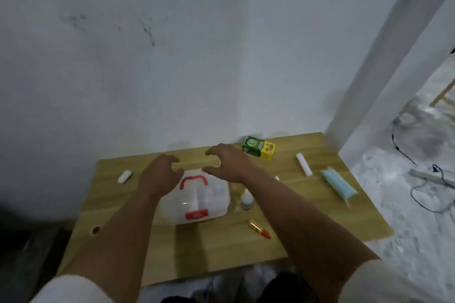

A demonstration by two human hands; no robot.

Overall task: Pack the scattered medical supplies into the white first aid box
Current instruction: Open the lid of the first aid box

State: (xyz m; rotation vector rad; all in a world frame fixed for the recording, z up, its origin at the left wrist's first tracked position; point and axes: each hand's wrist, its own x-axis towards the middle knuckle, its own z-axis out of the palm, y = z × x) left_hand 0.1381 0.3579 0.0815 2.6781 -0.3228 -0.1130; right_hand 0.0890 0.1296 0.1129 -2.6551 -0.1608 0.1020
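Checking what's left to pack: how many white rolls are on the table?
2: one short white roll near the table's far-left corner, one longer white roll at far right beside the blue mask pack. The arms may hide others.

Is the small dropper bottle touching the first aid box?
Apart. The head view shows a strip of bare table between the bottle and the box, to the box's right.

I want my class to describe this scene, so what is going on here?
A person reaches both bare hands, left hand and right hand, over a closed white first aid box on a wooden table. Both hands are open and hold nothing. Supplies lie unpacked around it: a green and yellow carton, a white roll, a blue packet, a small bottle.
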